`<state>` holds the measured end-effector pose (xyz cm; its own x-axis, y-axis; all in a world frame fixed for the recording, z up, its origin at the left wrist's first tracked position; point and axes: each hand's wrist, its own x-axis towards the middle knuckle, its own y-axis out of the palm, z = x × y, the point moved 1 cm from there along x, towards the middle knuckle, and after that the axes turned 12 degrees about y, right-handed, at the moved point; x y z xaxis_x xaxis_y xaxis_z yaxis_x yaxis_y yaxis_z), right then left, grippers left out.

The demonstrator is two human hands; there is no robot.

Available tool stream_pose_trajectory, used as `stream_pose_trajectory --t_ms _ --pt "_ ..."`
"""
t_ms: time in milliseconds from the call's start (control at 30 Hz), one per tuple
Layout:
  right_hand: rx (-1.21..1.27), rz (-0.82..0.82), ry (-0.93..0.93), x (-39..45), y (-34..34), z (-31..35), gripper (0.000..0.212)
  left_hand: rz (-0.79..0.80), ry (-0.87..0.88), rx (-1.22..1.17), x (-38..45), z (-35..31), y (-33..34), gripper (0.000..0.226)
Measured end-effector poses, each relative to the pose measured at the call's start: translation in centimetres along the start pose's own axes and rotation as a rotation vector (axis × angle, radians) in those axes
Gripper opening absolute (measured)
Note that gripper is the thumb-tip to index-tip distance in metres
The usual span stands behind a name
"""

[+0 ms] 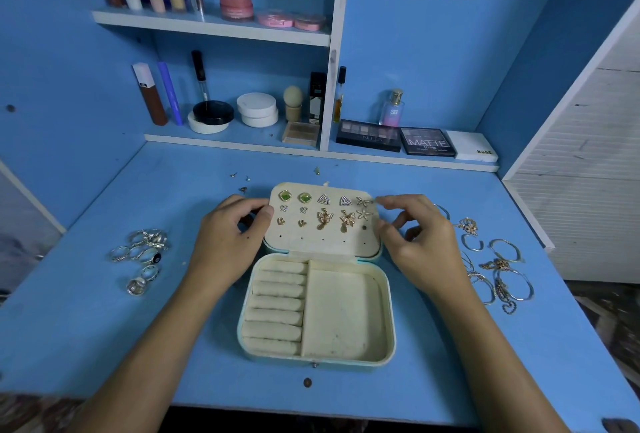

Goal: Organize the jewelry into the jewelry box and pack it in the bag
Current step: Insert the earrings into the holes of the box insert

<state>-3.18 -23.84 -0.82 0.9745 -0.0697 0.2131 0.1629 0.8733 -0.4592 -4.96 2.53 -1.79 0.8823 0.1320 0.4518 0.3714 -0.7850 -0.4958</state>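
Observation:
A cream jewelry box (pixel 389 294) lies open on the blue desk, with ring rolls on the left and a bare compartment on the right. Its raised lid (pixel 322 240) carries several earrings (pixel 323 218) pinned in rows. My left hand (pixel 228 235) grips the lid's left edge, thumb on its face. At the lid's right edge, my right hand (pixel 419 242) has its index finger near the starfish earring (pixel 364 201), its thumb lower down and apart, and nothing visible in it. A pile of silver rings (pixel 142 249) lies to the left, and bracelets and chains (pixel 498 270) to the right.
A few tiny loose earring pieces (pixel 242 183) lie on the desk behind the box. Shelves at the back hold cosmetics, jars and eyeshadow palettes (pixel 427 141). The desk edge (pixel 311 408) runs just in front of the box. No bag is in view.

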Motion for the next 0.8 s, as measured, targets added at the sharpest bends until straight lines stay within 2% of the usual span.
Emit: stream_pose_trajectory --t_ms 133,267,467,800 --pt "0.028 0.061 0.236 0.4 -0.1 0.0 0.046 -0.023 0.031 -0.025 -0.2 -0.2 0.0 0.014" --pt "0.053 0.144 0.339 0.6 0.1 0.1 0.049 -0.039 0.041 -0.048 -0.3 -0.4 -0.1 0.015" --pt "0.136 0.21 0.332 0.8 0.5 0.1 0.031 -0.032 0.048 -0.038 -0.3 -0.4 -0.1 0.016" --pt "0.172 0.213 0.38 1.3 0.6 -0.2 0.03 -0.025 0.053 0.004 0.1 -0.4 -0.2 0.015"
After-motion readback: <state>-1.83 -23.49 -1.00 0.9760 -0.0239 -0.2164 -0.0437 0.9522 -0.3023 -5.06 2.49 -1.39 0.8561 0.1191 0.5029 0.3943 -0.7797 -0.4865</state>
